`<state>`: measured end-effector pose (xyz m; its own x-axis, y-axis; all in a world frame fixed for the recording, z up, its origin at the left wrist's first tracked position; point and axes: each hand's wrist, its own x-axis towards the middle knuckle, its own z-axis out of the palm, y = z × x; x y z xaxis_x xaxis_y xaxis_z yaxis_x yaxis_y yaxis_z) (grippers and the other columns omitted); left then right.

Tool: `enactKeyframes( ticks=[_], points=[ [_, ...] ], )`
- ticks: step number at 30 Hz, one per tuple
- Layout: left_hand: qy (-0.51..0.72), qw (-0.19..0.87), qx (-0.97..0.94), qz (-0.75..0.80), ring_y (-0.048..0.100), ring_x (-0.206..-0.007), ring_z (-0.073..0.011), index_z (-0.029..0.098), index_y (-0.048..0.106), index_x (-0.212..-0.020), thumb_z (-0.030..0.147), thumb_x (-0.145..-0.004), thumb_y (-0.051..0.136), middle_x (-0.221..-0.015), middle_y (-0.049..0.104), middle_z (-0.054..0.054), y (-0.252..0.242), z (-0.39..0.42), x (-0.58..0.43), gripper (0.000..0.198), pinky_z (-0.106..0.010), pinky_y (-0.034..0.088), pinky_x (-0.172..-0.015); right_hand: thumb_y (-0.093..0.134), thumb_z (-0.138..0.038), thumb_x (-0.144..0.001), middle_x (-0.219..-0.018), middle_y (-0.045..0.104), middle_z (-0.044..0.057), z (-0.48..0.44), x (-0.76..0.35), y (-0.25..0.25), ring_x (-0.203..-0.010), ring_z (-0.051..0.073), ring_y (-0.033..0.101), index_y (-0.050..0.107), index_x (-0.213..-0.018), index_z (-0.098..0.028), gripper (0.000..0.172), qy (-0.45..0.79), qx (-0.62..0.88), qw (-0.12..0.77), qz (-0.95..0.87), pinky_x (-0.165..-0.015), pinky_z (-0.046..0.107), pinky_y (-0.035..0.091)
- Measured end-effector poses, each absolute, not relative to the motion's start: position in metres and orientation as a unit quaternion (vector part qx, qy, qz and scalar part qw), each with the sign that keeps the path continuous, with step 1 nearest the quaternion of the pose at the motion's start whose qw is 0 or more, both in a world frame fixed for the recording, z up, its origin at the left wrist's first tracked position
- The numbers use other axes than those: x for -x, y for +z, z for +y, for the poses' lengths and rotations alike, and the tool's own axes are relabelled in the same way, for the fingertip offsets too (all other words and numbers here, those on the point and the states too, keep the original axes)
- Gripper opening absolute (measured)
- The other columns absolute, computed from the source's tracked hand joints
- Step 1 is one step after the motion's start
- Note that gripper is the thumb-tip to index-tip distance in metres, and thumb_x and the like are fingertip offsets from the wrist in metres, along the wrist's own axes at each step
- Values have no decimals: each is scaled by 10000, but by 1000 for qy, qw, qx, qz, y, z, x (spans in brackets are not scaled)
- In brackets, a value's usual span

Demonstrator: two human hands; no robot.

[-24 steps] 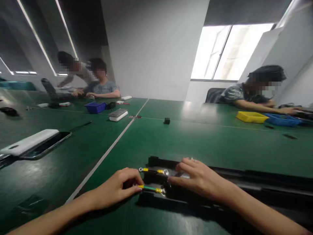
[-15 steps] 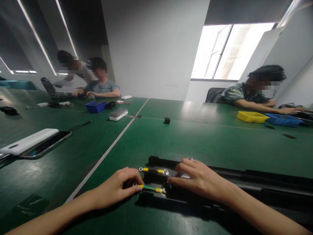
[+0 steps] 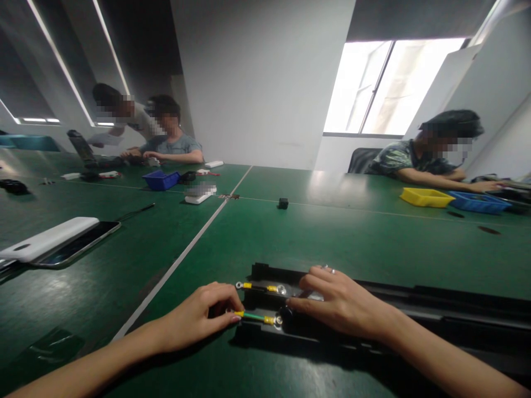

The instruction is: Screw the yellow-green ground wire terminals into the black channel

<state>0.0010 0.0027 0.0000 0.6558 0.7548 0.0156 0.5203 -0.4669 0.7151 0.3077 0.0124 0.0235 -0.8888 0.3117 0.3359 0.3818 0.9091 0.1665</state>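
Observation:
A long black metal housing (image 3: 265,272) lies on the green table, stretching away to the right. My left hand (image 3: 213,309) pinches the left end of a short green wire (image 3: 253,317) with yellow ring terminals. The wire's right ring sits against a screw head in the housing's near channel. Just beyond it, a black wire (image 3: 259,288) with similar yellow ends is attached at its right, its left ring sticking out free. My right hand (image 3: 332,298) is bent over the housing, thumb and fingers curled around a shiny part; what they grip is mostly hidden. A dark round shape shows by the thumb.
A phone (image 3: 83,243) and a white power bank (image 3: 58,237) lie at left. Farther off are a small black block (image 3: 282,203), a blue bin (image 3: 161,180), a yellow bin (image 3: 426,197) and another blue bin (image 3: 479,202). Several people sit or stand across the table.
Both hands stay almost where they were, the left still pinching the green wire's end. The right fingers have shifted very slightly. The whole view has moved a little.

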Motion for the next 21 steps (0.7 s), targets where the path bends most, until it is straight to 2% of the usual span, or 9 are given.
enactKeyframes(
  ticks=[21],
  points=[
    [163,346,-842,380,549,-744,-149,174,648,-908,252,-919,581,-855,621,-1,0,3,0,103,-228,407,-672,444,-185,-974,-795,561,57,12,-309,23,-687,168,416,662,-1060,-205,235,-108,171,166,-965,-609,292,297]
  ],
)
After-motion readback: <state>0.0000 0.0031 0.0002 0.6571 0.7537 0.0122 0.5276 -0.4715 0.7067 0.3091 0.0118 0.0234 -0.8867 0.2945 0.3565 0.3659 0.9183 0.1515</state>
